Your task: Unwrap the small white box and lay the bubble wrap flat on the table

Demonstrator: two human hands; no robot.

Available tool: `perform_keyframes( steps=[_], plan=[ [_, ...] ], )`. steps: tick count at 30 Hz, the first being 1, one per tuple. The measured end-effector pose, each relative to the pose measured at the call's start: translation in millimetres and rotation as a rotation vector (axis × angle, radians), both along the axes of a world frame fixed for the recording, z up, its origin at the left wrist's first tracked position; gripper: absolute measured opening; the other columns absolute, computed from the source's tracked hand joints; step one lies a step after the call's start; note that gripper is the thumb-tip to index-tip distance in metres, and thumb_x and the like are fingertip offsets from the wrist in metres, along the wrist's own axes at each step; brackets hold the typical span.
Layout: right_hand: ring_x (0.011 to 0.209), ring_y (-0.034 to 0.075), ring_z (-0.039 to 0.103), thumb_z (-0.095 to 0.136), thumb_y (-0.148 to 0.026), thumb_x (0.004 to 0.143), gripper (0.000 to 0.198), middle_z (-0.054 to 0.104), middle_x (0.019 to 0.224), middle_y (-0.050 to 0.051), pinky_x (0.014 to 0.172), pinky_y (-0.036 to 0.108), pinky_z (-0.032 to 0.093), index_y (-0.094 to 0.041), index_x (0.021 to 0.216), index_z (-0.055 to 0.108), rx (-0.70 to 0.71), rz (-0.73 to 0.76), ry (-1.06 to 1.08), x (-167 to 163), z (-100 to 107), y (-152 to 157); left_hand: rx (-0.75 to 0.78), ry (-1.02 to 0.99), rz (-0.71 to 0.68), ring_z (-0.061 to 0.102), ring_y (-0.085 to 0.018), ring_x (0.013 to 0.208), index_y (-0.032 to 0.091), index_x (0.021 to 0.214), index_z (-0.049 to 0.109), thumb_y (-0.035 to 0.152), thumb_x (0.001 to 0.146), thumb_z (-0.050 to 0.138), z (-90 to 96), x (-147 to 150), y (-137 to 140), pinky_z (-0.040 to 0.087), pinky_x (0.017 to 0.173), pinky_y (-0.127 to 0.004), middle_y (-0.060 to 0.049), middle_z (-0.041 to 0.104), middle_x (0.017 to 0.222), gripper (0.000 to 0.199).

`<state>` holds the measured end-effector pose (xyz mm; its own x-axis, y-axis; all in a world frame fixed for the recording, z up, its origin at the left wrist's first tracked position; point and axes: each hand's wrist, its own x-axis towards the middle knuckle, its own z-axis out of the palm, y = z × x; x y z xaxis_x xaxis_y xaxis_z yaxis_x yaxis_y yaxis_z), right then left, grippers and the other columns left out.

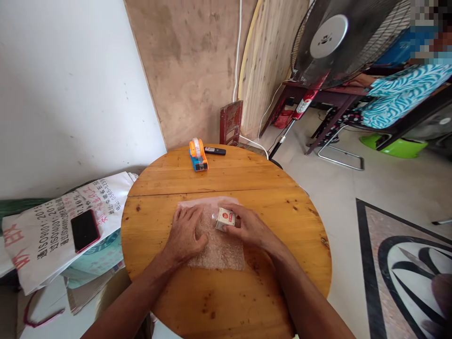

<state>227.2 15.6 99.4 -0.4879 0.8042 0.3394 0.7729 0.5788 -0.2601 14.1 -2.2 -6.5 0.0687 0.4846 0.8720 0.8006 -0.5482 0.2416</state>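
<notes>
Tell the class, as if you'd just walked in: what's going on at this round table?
A person's left hand lies spread on a sheet of bubble wrap on the wooden table. The right hand grips a small box over the wrap; whether the box touches it is hard to tell. Beyond, at the table's far side, sits an orange-and-blue tape dispenser beside a dark, slim object.

Bubble wrap (219,254) lies on the round table (226,301). The left hand (185,235) rests on the wrap, the right hand (249,226) holds a little box (225,218) over it, and a tape holder (198,155) sits past it.
</notes>
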Motion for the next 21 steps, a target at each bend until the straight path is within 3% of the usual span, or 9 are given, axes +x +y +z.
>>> perform_keyframes(
  steps=[3,5,8,11,14,16,17,19,21],
  plan=[
    [0.114,0.001,0.052,0.060,-0.039,0.076,0.064,0.048,0.131,-0.004,0.098,0.009,0.043,-0.028,0.138,0.053,-0.035,-0.014,0.107,15,16,-6,-0.120,0.037,0.070,0.051,-0.031,0.111,0.008,0.141,0.053,0.043,0.078,0.057,2.3,2,-3,0.011,0.115,-0.046,-0.011,0.063,0.117,0.073],
    [0.106,0.001,0.053,0.059,-0.040,0.078,0.061,0.051,0.125,-0.003,0.091,0.010,0.043,-0.027,0.138,0.052,-0.024,-0.154,0.115,29,27,-7,-0.211,0.058,0.092,0.050,-0.032,0.113,0.009,0.147,0.047,0.048,0.077,0.058,4.0,4,-4,0.009,0.116,-0.046,-0.012,0.063,0.115,0.081],
    [0.111,0.007,0.051,0.056,-0.035,0.082,0.057,0.051,0.126,-0.005,0.101,0.022,0.042,-0.031,0.138,0.050,0.074,-0.483,-0.015,45,39,-3,-0.251,0.065,0.081,0.050,-0.032,0.118,0.011,0.145,0.048,0.051,0.079,0.058,6.6,6,-7,0.005,0.116,-0.047,-0.010,0.061,0.122,0.078],
    [0.132,0.017,0.039,0.050,-0.029,0.084,0.060,0.040,0.140,-0.005,0.116,0.040,0.033,-0.030,0.144,0.046,0.162,-0.617,-0.146,54,43,4,-0.280,0.039,0.050,0.056,-0.029,0.109,0.011,0.126,0.057,0.048,0.080,0.058,9.3,8,-9,0.009,0.113,-0.049,-0.009,0.064,0.114,0.059],
    [0.138,0.017,0.035,0.051,-0.033,0.084,0.060,0.034,0.144,-0.006,0.118,0.043,0.030,-0.031,0.143,0.049,0.288,-0.573,-0.033,54,38,7,-0.300,-0.004,0.056,0.054,-0.030,0.112,0.010,0.121,0.056,0.047,0.077,0.061,10.1,9,-8,0.012,0.112,-0.048,-0.011,0.062,0.119,0.058],
    [0.123,0.009,0.047,0.049,-0.037,0.084,0.047,0.046,0.133,-0.004,0.112,0.028,0.039,-0.027,0.128,0.062,0.329,-0.461,0.133,49,33,5,-0.269,-0.027,0.043,0.046,-0.029,0.126,0.008,0.135,0.046,0.045,0.073,0.063,8.6,8,-5,0.007,0.115,-0.045,-0.013,0.052,0.137,0.074],
    [0.112,0.004,0.051,0.047,-0.039,0.085,0.042,0.052,0.124,-0.003,0.104,0.020,0.041,-0.025,0.119,0.067,0.286,-0.385,0.160,45,30,2,-0.243,-0.035,0.034,0.040,-0.028,0.131,0.007,0.142,0.039,0.044,0.072,0.064,7.6,8,-3,0.004,0.116,-0.044,-0.013,0.046,0.143,0.083],
    [0.092,-0.002,0.051,0.042,-0.040,0.087,0.039,0.058,0.108,-0.001,0.084,0.010,0.038,-0.019,0.104,0.071,0.136,-0.248,0.033,36,24,-3,-0.188,-0.042,0.016,0.031,-0.023,0.139,0.006,0.149,0.029,0.043,0.070,0.067,5.9,7,0,-0.001,0.119,-0.039,-0.010,0.039,0.150,0.095],
    [0.079,-0.004,0.047,0.038,-0.035,0.087,0.038,0.059,0.096,0.000,0.072,0.009,0.028,-0.015,0.093,0.070,0.037,-0.153,-0.232,25,17,-6,-0.177,-0.042,0.014,0.026,-0.020,0.143,0.005,0.150,0.028,0.043,0.070,0.067,5.6,7,2,-0.002,0.120,-0.036,-0.010,0.034,0.154,0.096]
  ],
)
